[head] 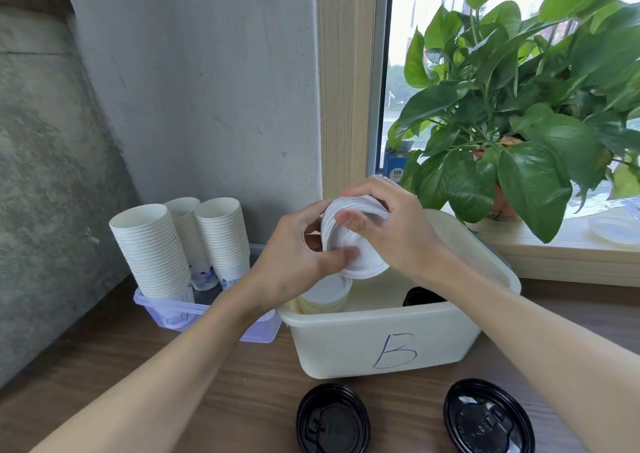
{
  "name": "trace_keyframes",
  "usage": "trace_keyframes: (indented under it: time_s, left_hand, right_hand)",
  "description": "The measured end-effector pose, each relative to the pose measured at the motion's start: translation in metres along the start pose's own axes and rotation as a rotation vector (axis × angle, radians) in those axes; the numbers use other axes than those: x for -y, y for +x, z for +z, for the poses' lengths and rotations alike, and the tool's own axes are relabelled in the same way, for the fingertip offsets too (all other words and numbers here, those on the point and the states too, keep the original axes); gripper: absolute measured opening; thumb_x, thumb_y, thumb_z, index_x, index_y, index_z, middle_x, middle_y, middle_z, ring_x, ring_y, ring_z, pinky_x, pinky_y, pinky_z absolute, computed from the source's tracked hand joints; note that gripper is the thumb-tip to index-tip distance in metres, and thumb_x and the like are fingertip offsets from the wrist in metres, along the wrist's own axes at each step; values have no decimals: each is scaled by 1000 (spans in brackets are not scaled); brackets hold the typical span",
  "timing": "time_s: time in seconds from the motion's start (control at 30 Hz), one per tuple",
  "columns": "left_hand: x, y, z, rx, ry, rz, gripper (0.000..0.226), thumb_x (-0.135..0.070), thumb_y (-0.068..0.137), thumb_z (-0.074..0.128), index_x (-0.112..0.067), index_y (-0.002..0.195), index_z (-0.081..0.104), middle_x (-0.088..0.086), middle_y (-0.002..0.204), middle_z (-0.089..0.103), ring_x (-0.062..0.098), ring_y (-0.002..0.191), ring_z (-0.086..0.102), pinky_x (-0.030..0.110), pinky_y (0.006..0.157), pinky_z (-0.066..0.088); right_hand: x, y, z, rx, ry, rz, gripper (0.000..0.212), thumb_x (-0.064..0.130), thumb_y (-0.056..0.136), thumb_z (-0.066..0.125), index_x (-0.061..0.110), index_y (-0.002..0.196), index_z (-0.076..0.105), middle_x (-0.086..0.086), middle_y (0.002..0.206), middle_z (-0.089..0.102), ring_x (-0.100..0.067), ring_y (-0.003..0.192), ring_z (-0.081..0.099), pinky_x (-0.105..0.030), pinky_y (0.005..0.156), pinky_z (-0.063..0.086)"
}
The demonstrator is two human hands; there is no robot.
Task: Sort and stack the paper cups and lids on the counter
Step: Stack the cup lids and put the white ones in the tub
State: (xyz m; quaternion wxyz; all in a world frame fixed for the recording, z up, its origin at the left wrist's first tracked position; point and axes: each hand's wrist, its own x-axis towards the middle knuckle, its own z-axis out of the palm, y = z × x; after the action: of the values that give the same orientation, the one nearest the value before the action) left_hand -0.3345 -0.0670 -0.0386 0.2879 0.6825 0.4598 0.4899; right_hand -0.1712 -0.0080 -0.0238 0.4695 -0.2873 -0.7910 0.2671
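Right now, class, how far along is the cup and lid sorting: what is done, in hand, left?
Done: three paper cup stacks stand in the clear tub; a white lid pile sits in bin B. In hand: the left hand and right hand grip a stack of white lids over that bin. Left: two black lids lie loose on the counter.

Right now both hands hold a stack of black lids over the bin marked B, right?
No: the head view shows the stack of lids is white, not black. The left hand and right hand hold it over the bin marked B.
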Motion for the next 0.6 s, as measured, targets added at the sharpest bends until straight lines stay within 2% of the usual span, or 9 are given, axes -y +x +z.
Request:
trace_keyframes:
  time_s: [0.07,0.17,0.23,0.3,0.33,0.43,0.5,0.6]
  left_hand:
    - [-1,1,0,7,9,7,51,-6,78,74,-20,126,68,5,108,75,24,100,69,25,84,56]
    - [0,4,2,-13,21,9,54,-15,79,69,-25,132,61,-1,115,72,17,106,68,27,90,56]
    - [2,4,3,-64,-35,-27,53,-21,81,67,-27,132,53,-4,120,70,11,109,68,26,91,57]
    - [4,3,3,-110,-70,-58,50,-24,83,66,-31,129,48,-6,122,68,8,110,67,27,89,57]
    - [5,3,3,-122,-52,-52,48,-24,84,64,-32,129,49,-7,122,68,7,110,67,27,89,56]
    - [3,3,3,-109,38,-21,48,-29,88,61,-32,136,52,-15,120,69,1,109,66,18,90,52]
    - [2,3,4,-95,59,-14,50,-36,91,60,-32,140,51,-17,121,68,-3,110,64,14,89,50]
    - [3,3,5,-86,52,-62,59,-38,85,66,-37,141,46,-17,118,68,0,108,66,19,91,53]
  right_hand:
    - [-1,-1,0,-16,15,0,46,63,71,63,25,97,66,-1,96,61,-10,91,57,-19,79,41]
    - [-1,0,2,-102,123,15,48,64,76,62,22,98,64,7,92,63,-7,89,59,-18,78,44]
    - [0,2,3,-141,179,39,44,61,79,59,23,100,64,12,92,65,-5,89,62,-24,80,50]
    - [-3,3,2,-113,201,62,31,54,83,62,29,102,63,13,94,67,-8,92,64,-32,84,54]
    - [-5,3,1,-85,205,74,30,52,83,65,30,104,62,14,98,67,-7,95,64,-32,85,54]
    - [-11,0,-1,16,154,77,43,53,78,66,32,115,60,21,110,64,3,106,60,-18,88,49]
    - [-13,-3,1,56,106,54,37,50,79,67,39,114,60,31,110,63,10,109,56,-6,89,41]
    - [-14,-2,4,16,97,40,29,48,82,64,38,109,62,25,106,66,5,105,59,-9,89,42]
